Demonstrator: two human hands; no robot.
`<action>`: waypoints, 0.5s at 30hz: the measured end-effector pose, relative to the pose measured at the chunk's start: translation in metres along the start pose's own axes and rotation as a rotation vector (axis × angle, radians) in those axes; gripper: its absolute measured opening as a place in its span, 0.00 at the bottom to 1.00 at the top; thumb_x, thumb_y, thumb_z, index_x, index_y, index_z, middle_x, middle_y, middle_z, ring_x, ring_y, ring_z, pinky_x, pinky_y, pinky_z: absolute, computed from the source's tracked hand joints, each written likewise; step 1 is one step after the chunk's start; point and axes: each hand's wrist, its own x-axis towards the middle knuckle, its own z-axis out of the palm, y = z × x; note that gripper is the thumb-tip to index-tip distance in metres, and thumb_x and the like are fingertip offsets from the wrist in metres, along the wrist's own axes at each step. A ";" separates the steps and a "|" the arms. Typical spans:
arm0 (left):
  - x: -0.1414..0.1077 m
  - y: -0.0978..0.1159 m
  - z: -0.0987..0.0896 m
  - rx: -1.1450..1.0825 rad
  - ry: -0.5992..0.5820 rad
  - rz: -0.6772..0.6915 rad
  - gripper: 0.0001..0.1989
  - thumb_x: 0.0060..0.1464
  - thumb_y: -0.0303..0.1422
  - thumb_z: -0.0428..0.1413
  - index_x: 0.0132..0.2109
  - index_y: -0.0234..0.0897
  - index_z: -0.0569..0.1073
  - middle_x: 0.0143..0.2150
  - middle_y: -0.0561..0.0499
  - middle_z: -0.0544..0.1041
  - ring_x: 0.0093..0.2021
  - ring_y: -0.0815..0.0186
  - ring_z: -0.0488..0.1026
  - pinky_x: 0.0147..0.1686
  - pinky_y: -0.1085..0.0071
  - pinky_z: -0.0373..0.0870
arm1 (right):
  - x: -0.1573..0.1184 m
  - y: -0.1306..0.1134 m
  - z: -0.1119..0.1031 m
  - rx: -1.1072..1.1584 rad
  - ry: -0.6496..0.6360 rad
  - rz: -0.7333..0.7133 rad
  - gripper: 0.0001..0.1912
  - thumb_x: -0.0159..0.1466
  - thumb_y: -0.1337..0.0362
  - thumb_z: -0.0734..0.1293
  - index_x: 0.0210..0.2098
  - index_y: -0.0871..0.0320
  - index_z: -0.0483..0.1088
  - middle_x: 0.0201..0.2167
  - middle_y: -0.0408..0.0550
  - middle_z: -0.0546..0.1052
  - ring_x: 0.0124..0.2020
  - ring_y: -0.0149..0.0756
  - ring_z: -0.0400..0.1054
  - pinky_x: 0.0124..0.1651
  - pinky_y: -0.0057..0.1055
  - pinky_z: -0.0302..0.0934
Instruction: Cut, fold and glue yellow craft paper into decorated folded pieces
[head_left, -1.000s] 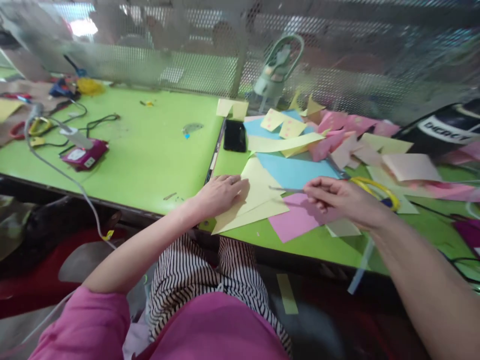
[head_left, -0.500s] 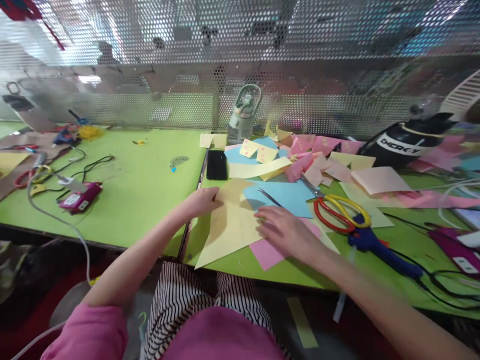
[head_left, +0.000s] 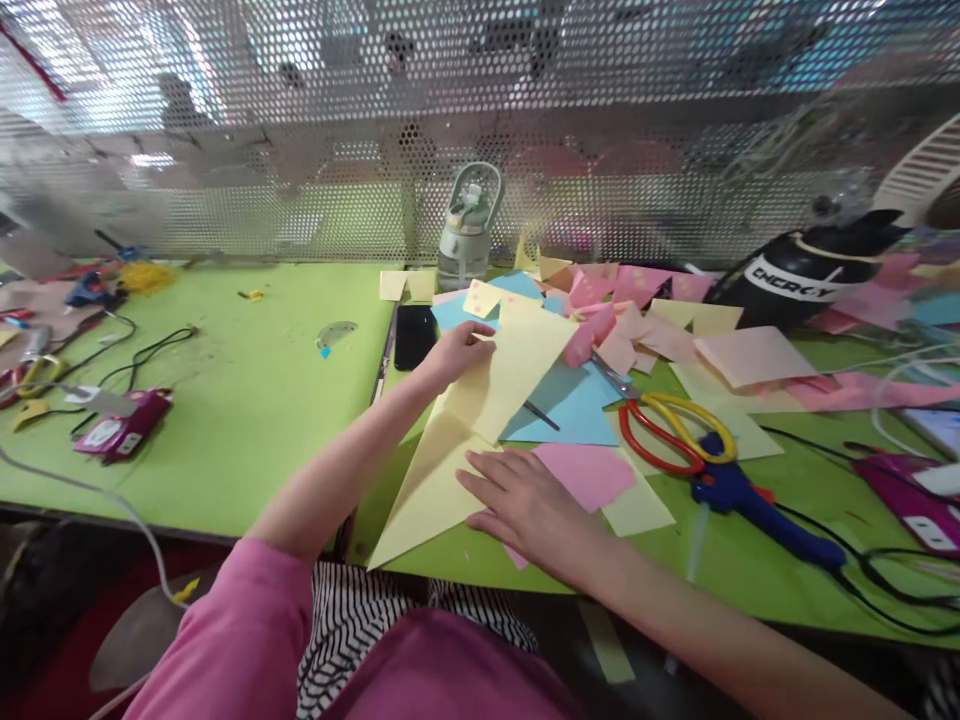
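Note:
My left hand [head_left: 463,357] pinches the edge of a large pale yellow sheet [head_left: 525,362], whose far part is lifted off the table. My right hand [head_left: 525,500] lies with its fingers spread on the near part of the same sheet. Under and beside the sheet are a blue paper [head_left: 574,405] and a pink piece [head_left: 589,472]. Tweezers [head_left: 541,415] rest on the blue paper, partly covered by the yellow sheet.
Right of my hands lie red-and-yellow-handled scissors [head_left: 660,435] and a blue glue gun [head_left: 765,515]. Behind are a phone [head_left: 413,337], a clear bottle [head_left: 465,240], paper scraps [head_left: 637,285] and a black bottle [head_left: 802,275]. A magenta box [head_left: 124,425] with cables sits left.
My left hand has moved forward and right, raising the far part of the yellow sheet over the blue paper and tweezers. My right hand has shifted left and nearer to me.

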 end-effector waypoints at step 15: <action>-0.200 -0.010 -0.055 0.389 -0.070 0.225 0.19 0.65 0.44 0.52 0.58 0.42 0.70 0.58 0.46 0.75 0.58 0.59 0.72 0.58 0.57 0.69 | 0.007 -0.007 -0.011 -0.087 0.138 -0.222 0.20 0.67 0.77 0.54 0.48 0.60 0.73 0.42 0.53 0.82 0.42 0.38 0.77 0.46 0.36 0.72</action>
